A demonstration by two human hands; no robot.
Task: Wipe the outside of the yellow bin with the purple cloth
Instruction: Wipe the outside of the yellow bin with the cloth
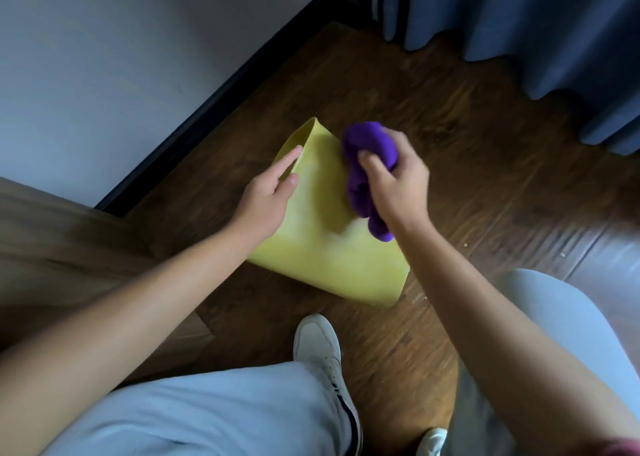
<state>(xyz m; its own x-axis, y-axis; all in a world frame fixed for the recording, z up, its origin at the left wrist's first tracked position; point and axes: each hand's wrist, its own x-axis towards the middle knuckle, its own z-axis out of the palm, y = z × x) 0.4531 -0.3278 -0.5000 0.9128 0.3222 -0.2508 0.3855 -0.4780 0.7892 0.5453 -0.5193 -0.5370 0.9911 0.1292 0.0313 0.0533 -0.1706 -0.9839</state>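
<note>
I see the yellow bin [322, 248] on the wooden floor [467, 165], tipped so that one broad side faces up to me; its open rim is at the far end, towards the corner where the dark baseboard [214, 109] meets the white wall [86, 75]. My left hand [266, 196] rests on the left far part of the bin, with the palm flat and the fingers stretched out and loose; the fingertips reach over the rim, but I cannot tell if they really hook inside. My right hand [398, 182] is closed tightly around the purple cloth [367, 175], which is bunched into a lump (one end sticks out beyond the fingers on the far side, the other hangs below the wrist on the near side). The cloth touches the right side of the bin's upper face. At the far right a blue curtain [519, 23] hangs down to the floor. Near to me there are my legs in light trousers [207, 414] and a white shoe [322, 351] standing just beside the near edge of the bin, and a second shoe partly visible at the bottom.
</note>
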